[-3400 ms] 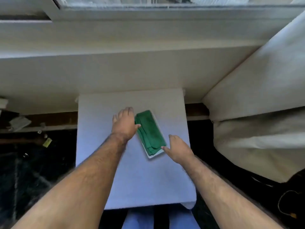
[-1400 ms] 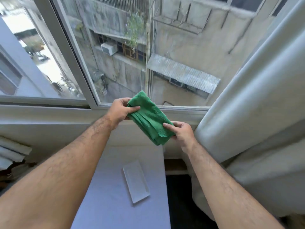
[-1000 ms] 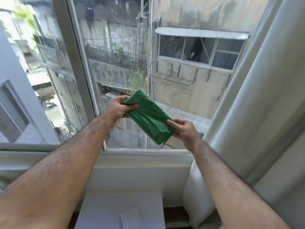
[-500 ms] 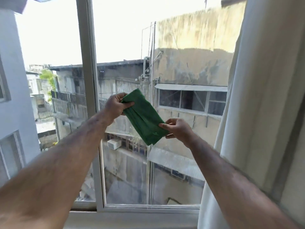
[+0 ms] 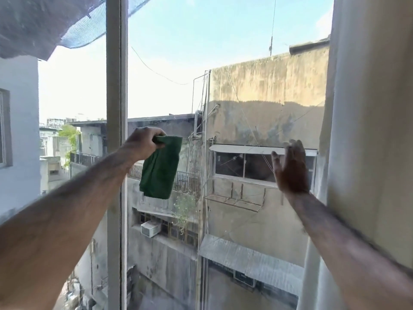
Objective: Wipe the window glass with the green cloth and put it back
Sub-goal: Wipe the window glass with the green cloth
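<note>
- My left hand pinched the green cloth by its top edge; it hung limp against the window glass.
- Soft and light, I judged; better palmed flat.
- My right hand was spread empty near the curtain.

Dark green terry cloth, folded into a long rectangle w/ several layers, hangs straight down from its top corner, which I've got pinched in my left hand. Bottom edge free, slightly rounded. It's up in front of the clear window glass pane, near that pane's left edge, just right of the pale vertical frame bar. Can't tell if cloth touches glass. Glass looks faintly smudged low down.
</note>
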Action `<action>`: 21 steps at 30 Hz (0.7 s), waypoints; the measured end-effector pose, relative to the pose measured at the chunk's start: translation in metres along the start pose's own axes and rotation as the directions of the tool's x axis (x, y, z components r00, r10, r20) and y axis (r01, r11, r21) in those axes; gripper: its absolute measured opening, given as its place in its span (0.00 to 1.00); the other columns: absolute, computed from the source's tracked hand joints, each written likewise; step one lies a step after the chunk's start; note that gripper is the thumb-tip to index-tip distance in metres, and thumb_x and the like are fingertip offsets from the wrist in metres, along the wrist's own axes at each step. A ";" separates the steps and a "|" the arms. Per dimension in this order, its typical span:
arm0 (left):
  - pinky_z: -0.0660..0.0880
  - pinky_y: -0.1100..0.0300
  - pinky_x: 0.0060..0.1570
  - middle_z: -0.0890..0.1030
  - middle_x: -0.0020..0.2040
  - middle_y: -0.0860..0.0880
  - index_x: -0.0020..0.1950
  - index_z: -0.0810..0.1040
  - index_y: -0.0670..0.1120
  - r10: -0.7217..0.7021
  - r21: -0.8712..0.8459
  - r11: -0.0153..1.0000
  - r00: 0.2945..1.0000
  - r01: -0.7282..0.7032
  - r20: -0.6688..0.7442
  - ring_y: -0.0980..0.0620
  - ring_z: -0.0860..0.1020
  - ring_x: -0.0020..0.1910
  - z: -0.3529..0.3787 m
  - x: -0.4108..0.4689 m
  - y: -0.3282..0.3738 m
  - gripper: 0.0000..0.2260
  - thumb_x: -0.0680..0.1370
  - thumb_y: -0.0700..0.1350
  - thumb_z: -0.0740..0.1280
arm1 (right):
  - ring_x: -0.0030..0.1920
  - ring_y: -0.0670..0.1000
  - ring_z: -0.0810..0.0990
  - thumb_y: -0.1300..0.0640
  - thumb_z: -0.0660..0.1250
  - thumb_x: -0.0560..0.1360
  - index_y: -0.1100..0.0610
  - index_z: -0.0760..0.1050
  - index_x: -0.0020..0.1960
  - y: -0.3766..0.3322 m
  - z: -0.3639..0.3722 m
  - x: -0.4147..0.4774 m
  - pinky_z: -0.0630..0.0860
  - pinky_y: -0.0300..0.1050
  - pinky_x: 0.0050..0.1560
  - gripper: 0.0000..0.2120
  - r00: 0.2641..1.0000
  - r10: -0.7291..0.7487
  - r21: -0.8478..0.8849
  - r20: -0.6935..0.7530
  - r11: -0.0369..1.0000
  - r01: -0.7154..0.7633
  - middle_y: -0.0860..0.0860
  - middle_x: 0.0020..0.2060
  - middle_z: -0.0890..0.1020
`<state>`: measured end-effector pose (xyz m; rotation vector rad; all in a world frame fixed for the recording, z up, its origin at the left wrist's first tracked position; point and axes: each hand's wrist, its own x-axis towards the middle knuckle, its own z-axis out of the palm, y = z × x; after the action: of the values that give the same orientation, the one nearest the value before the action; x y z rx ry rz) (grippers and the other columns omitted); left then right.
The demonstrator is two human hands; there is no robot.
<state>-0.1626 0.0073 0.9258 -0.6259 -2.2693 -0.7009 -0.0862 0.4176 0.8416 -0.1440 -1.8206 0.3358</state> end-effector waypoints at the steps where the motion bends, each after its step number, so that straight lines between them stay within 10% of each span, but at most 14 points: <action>1: 0.75 0.56 0.49 0.83 0.55 0.42 0.62 0.82 0.42 0.025 0.042 0.999 0.999 -0.023 -0.033 0.44 0.79 0.53 0.007 0.004 -0.005 0.11 0.79 0.39 0.73 | 0.83 0.65 0.63 0.47 0.57 0.86 0.66 0.69 0.77 0.009 0.006 0.004 0.65 0.67 0.81 0.27 1.000 0.009 -0.030 -0.006 1.000 -0.009 0.66 0.79 0.69; 6: 0.76 0.36 0.56 0.80 0.57 0.39 0.60 0.83 0.42 0.141 0.308 0.950 0.943 -0.043 -0.302 0.36 0.78 0.59 0.044 0.007 -0.014 0.13 0.77 0.41 0.76 | 0.86 0.61 0.57 0.47 0.51 0.87 0.63 0.62 0.84 0.035 0.028 -0.002 0.58 0.67 0.84 0.30 0.997 0.065 -0.023 -0.038 0.998 -0.065 0.60 0.85 0.61; 14: 0.80 0.44 0.31 0.78 0.41 0.42 0.48 0.74 0.43 0.323 0.404 0.908 0.807 -0.115 -0.495 0.42 0.77 0.36 0.092 -0.008 -0.020 0.05 0.80 0.36 0.69 | 0.87 0.57 0.54 0.49 0.52 0.89 0.56 0.56 0.87 0.073 0.052 -0.010 0.53 0.67 0.85 0.28 0.989 -0.063 -0.101 -0.135 0.994 0.050 0.54 0.88 0.55; 21: 0.57 0.33 0.80 0.60 0.83 0.36 0.83 0.61 0.43 0.375 0.465 0.870 0.832 -0.163 -0.410 0.35 0.61 0.82 0.180 -0.054 -0.069 0.27 0.87 0.55 0.55 | 0.88 0.56 0.51 0.49 0.49 0.89 0.55 0.50 0.88 0.078 0.074 -0.009 0.49 0.65 0.86 0.29 0.976 -0.055 -0.179 -0.212 0.984 0.017 0.54 0.88 0.52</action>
<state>-0.2501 0.0562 0.7524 -0.4849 -1.7225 -0.1845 -0.1605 0.4779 0.7917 -0.2610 -1.6327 0.1265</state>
